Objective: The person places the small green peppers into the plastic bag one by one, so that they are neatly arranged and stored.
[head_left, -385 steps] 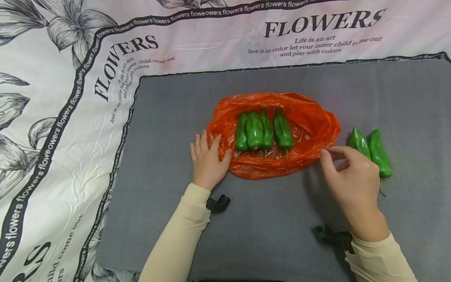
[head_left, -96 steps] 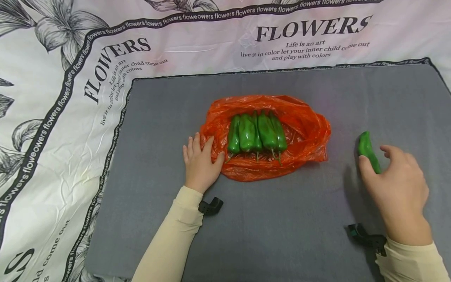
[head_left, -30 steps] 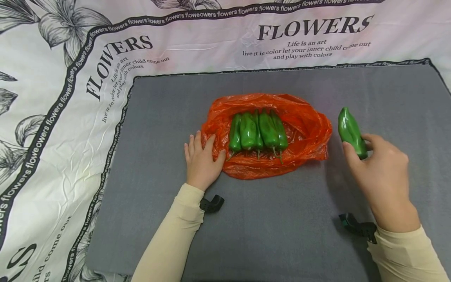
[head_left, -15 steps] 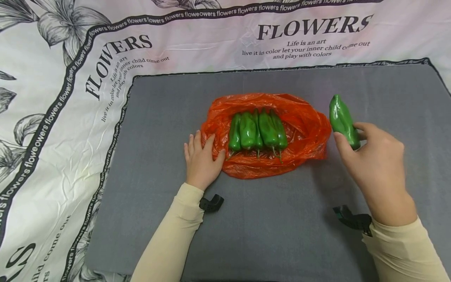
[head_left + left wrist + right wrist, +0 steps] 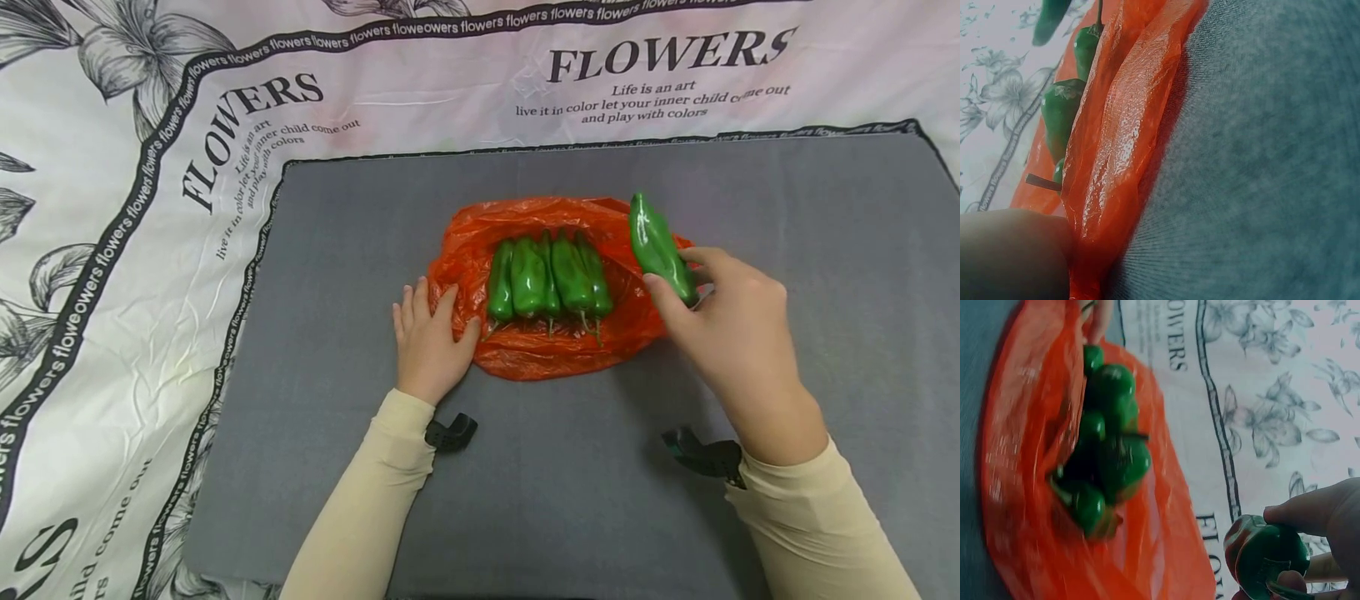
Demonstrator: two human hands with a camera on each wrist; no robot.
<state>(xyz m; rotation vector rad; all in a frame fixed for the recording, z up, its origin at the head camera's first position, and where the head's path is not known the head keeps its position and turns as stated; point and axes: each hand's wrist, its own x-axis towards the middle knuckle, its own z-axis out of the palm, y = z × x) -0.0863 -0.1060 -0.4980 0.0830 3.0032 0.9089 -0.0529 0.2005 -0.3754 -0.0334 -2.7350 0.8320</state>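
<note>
My right hand (image 5: 738, 342) pinches a green pepper (image 5: 657, 246) between thumb and fingers, above the right end of an open orange plastic bag (image 5: 555, 367). In the right wrist view this pepper (image 5: 1260, 553) shows end-on, stem toward the camera. Several green peppers (image 5: 528, 279) lie side by side in the bag, stems mostly toward me. My left hand (image 5: 435, 346) rests at the bag's left edge with its fingers spread. In the left wrist view only part of that hand (image 5: 1013, 253) shows, beside the bag's front fold (image 5: 1125, 137).
The bag lies on a grey table mat (image 5: 562, 492). Around the mat's far and left sides runs a white cloth (image 5: 450, 100) printed with flowers and lettering. A black strap mount (image 5: 450, 433) sits at the left wrist, and a similar mount (image 5: 701, 454) at the right.
Peppers from the right side of the mat have joined those in the bag. The last one was picked up there, and my right hand has carried it left over the bag. The left hand stays put.
</note>
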